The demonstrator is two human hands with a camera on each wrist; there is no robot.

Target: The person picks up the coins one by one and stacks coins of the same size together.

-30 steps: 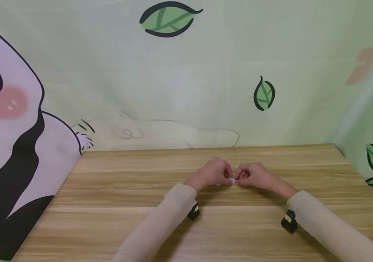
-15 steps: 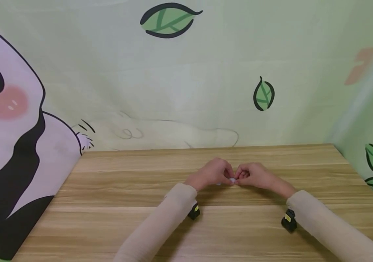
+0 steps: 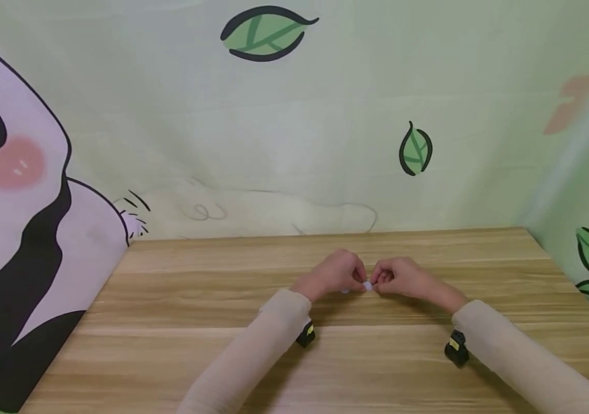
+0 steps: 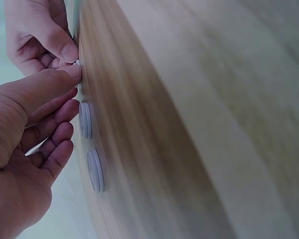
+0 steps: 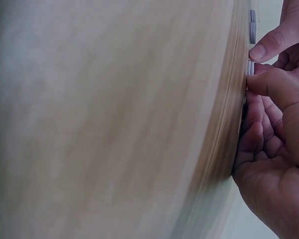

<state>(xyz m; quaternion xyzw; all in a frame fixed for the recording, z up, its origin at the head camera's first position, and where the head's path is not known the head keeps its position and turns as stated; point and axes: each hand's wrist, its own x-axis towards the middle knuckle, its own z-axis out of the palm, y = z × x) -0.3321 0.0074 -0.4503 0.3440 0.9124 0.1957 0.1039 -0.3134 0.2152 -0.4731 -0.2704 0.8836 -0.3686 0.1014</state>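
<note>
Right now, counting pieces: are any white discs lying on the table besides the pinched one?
Yes, two white discs lie on the table.

I can read no text, label, brand, number or sign in any of my views. The yellow marks on the wrist cameras [image 3: 306, 333] are too small for me to tell whether they carry lettering.
</note>
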